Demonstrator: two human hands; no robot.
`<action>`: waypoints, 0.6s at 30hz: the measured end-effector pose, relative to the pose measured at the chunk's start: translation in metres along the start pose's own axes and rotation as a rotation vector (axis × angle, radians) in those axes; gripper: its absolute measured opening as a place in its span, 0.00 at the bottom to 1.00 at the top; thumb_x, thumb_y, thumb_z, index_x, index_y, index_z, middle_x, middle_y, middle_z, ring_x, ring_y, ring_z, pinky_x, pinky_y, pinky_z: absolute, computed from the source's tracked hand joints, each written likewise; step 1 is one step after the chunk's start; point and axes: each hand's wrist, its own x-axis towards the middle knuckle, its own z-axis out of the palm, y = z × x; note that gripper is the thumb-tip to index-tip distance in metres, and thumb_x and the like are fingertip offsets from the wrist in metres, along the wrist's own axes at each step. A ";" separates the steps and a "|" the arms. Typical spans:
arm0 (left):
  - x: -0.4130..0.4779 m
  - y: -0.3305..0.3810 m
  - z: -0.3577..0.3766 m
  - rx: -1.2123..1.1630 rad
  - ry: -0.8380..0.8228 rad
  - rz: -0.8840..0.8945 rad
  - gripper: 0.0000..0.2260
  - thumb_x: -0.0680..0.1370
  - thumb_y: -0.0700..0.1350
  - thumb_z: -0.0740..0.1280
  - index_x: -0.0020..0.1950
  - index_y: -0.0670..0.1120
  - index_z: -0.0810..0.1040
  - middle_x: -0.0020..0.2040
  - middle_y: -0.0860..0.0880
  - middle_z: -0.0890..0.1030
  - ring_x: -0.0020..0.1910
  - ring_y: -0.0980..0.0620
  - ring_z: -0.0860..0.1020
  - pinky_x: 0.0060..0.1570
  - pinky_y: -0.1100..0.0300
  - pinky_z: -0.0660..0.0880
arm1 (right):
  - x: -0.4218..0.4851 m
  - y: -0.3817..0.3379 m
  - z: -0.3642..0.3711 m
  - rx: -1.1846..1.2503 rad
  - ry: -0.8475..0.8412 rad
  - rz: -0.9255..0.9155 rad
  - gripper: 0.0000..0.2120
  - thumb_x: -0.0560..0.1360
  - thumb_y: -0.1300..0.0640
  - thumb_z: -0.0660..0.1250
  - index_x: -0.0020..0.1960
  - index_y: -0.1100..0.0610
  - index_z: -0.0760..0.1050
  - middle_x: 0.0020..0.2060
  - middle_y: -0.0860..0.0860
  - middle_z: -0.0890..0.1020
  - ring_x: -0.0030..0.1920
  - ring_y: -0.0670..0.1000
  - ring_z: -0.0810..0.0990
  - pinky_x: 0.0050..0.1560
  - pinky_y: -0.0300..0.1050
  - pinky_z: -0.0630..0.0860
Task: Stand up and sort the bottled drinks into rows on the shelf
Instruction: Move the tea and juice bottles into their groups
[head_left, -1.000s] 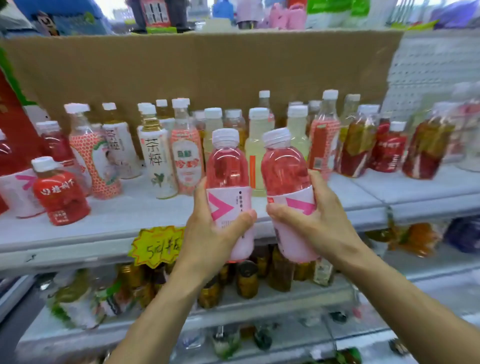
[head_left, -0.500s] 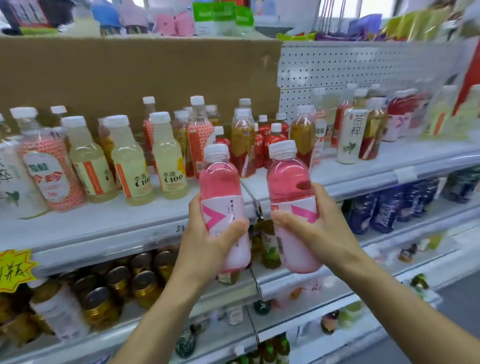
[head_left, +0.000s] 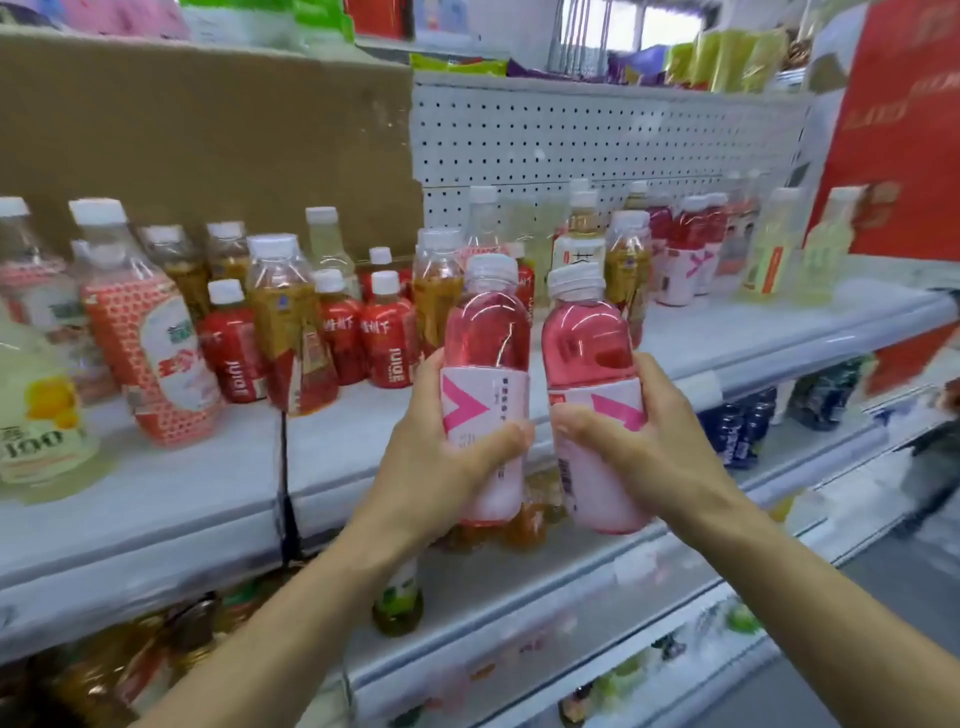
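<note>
I hold two pink drink bottles upright in front of the white shelf (head_left: 753, 343). My left hand (head_left: 441, 457) grips the left pink bottle (head_left: 485, 338) around its white label. My right hand (head_left: 649, 457) grips the right pink bottle (head_left: 587, 343) the same way. Both have white caps and stand side by side, almost touching. More pink bottles of the same kind (head_left: 685, 260) stand at the back right of the shelf. Small red bottles (head_left: 389, 343), amber tea bottles (head_left: 283, 317) and pale yellow bottles (head_left: 774, 260) crowd the shelf behind.
A brown cardboard sheet (head_left: 208, 145) and a white pegboard (head_left: 597, 135) back the shelf. A red box (head_left: 909, 130) stands at the far right. Lower shelves hold dark blue bottles (head_left: 743, 426) and mixed drinks. Bare shelf surface (head_left: 727, 322) lies right of my hands.
The view has swung to the right along the shelf. Both hands keep the same grip on the pink bottles, now facing the section with the small red bottles and the pegboard.
</note>
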 end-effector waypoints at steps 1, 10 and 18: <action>0.011 0.000 0.013 -0.004 -0.007 0.009 0.33 0.65 0.54 0.74 0.67 0.59 0.65 0.50 0.58 0.80 0.46 0.62 0.80 0.47 0.62 0.77 | 0.011 0.004 -0.012 -0.006 0.000 0.001 0.22 0.69 0.54 0.77 0.59 0.48 0.72 0.46 0.49 0.83 0.42 0.45 0.84 0.36 0.37 0.79; 0.083 0.011 0.134 -0.037 -0.086 0.037 0.30 0.62 0.58 0.74 0.62 0.61 0.68 0.49 0.61 0.81 0.46 0.61 0.81 0.43 0.64 0.78 | 0.092 0.052 -0.130 -0.057 0.095 0.011 0.19 0.68 0.52 0.78 0.54 0.44 0.72 0.44 0.48 0.83 0.40 0.44 0.83 0.35 0.38 0.80; 0.136 0.020 0.254 -0.040 -0.095 -0.032 0.30 0.65 0.55 0.74 0.64 0.62 0.68 0.48 0.61 0.81 0.45 0.62 0.81 0.40 0.70 0.76 | 0.165 0.101 -0.255 0.005 0.134 0.035 0.20 0.69 0.53 0.76 0.57 0.47 0.72 0.45 0.50 0.83 0.37 0.44 0.84 0.30 0.37 0.78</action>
